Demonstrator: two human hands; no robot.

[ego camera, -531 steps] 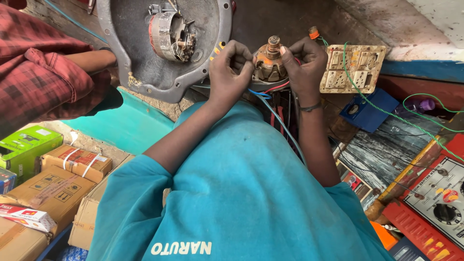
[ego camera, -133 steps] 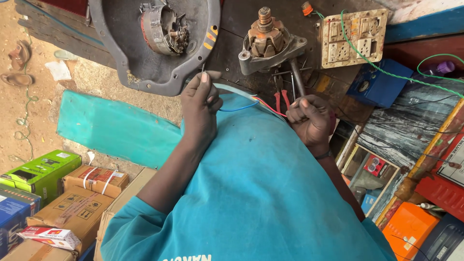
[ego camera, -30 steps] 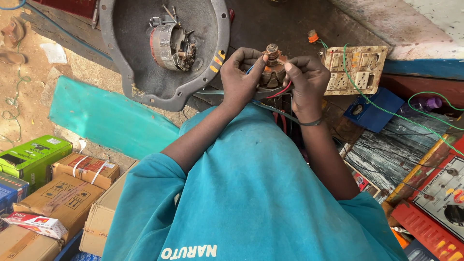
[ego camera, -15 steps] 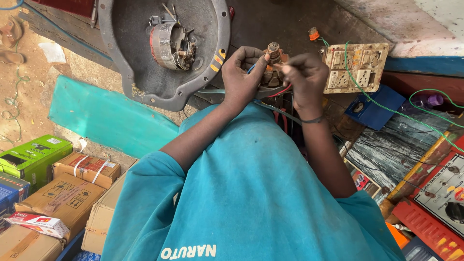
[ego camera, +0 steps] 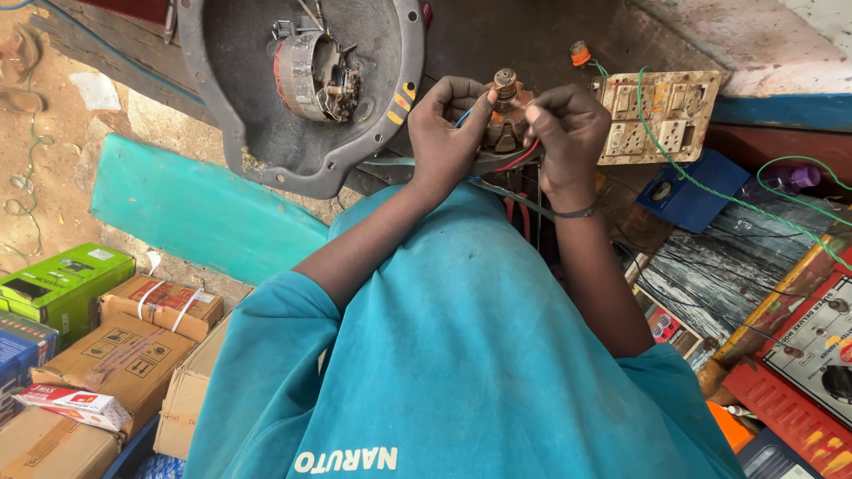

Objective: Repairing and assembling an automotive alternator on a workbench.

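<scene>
A small rusty motor core [ego camera: 504, 120] with copper windings and a short shaft on top stands at the top middle of the head view. My left hand [ego camera: 441, 133] grips its left side, and a blue wire runs under the thumb. On its right side, the fingers of my right hand [ego camera: 568, 133] are pinched at the windings. Red and blue wires [ego camera: 515, 160] trail from the core down toward my teal shirt. A dark band circles my right wrist.
A round grey metal housing [ego camera: 257, 124] with a winding inside lies to the left. A worn switchboard [ego camera: 657, 115] with a green wire sits to the right, beside a blue box [ego camera: 688, 191]. Cardboard boxes [ego camera: 124, 346] are stacked lower left, a red meter panel [ego camera: 803, 355] lower right.
Several seconds ago both hands were lower, off the core; they have since risen onto it. Over the last second they stay on it with only small finger shifts.
</scene>
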